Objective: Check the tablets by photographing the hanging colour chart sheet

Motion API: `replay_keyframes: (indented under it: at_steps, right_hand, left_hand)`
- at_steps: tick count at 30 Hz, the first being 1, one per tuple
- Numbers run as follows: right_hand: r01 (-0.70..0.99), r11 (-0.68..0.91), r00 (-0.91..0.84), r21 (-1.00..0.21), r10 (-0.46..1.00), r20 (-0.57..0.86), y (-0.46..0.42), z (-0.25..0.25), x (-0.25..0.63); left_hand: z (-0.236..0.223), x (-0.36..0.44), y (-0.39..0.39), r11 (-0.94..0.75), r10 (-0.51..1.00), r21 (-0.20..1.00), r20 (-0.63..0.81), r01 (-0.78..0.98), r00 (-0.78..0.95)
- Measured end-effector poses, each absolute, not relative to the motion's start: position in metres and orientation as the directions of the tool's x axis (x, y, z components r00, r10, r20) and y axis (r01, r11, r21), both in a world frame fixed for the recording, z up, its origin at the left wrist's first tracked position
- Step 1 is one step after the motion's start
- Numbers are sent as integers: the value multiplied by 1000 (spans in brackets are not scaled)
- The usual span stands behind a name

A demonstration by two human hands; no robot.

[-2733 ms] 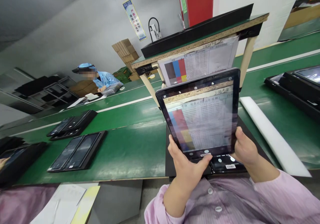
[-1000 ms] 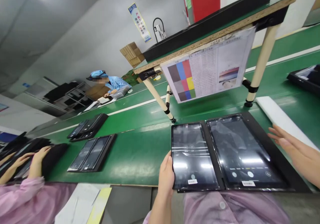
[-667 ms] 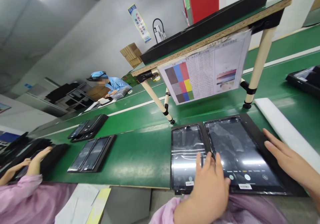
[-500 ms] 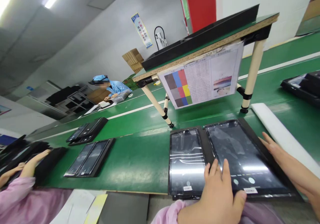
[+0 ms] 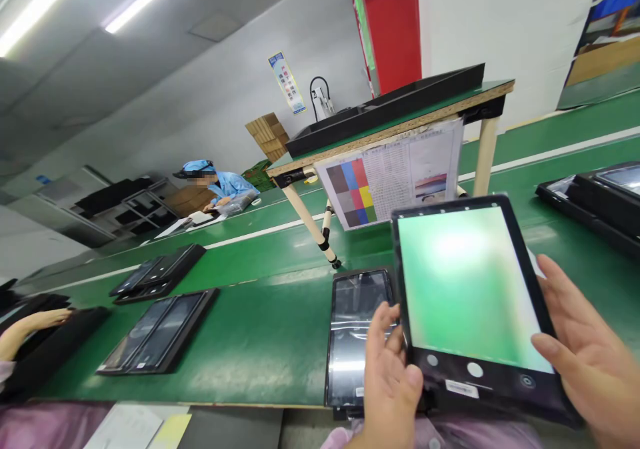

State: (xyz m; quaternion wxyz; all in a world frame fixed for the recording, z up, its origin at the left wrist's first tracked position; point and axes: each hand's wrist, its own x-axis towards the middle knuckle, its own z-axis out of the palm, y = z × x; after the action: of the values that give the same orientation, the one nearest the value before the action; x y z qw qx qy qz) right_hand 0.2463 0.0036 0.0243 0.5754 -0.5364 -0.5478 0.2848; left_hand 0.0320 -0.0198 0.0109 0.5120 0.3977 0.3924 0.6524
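A tablet [image 5: 463, 282] is held up in front of me, its screen lit with a blurred green and white camera picture. A barcode label sticks to its lower border. My left hand [image 5: 393, 369] grips the tablet's left edge, the thumb near the lower corner. On the opposite side my right hand [image 5: 583, 349] closes round the right edge, thumb over the front. Behind my left hand a second tablet [image 5: 357, 329] with a dark screen lies in a black tray, partly covered by the hand and the raised tablet.
A small raised stand [image 5: 400, 129] with a colour chart sheet [image 5: 390, 175] stands on the green bench [image 5: 260, 335]. More trayed tablets [image 5: 160, 332] lie left, and stacked trays [image 5: 600, 192] right. A co-worker's hand [image 5: 35, 322] works at far left; a person in blue [image 5: 217, 185] sits beyond.
The right-hand tablet has been lifted out of the tray and tilted up towards me. Its screen has gone from dark to lit. Both hands now grip its sides. The view has shifted slightly.
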Motion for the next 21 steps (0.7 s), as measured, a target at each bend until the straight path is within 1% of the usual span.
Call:
replay_keyframes:
  at_steps: [2,4,7,9,10,12,15,18,21]
  right_hand:
    - [57,367,205,-928,906,371,5,28,224]
    - [-130,402,136,-906,913,385,12,30,207]
    - [-327,335,16,-884,937,349,27,38,190]
    - [-398,247,-68,-884,952,297,37,46,183]
    - [-408,195,-120,-892,957,265,41,51,181]
    - [-373,120,-191,-920,960,203,47,61,178]
    - [-282,121,-174,-952,969,175,52,72,176]
    - [-254,159,-129,-954,972,197,52,78,173]
    - [-243,180,-104,-953,972,210,50,81,169]
  left_hand:
    - [19,21,-22,-256,954,924,196,-282,-225]
    - [21,9,-24,-317,924,938,273,-140,-268]
    - [20,-3,-28,-337,875,932,363,135,-320]
    - [19,-7,-29,-321,854,888,422,329,-306]
    - [19,-8,-29,-304,849,856,443,419,-289]
    - [20,-9,-29,-259,836,782,476,566,-275]
    - [22,-7,-29,-191,805,680,521,708,-283]
    - [21,-3,-29,-160,794,626,541,763,-278]
    - [18,1,-28,-153,780,621,553,769,-292]
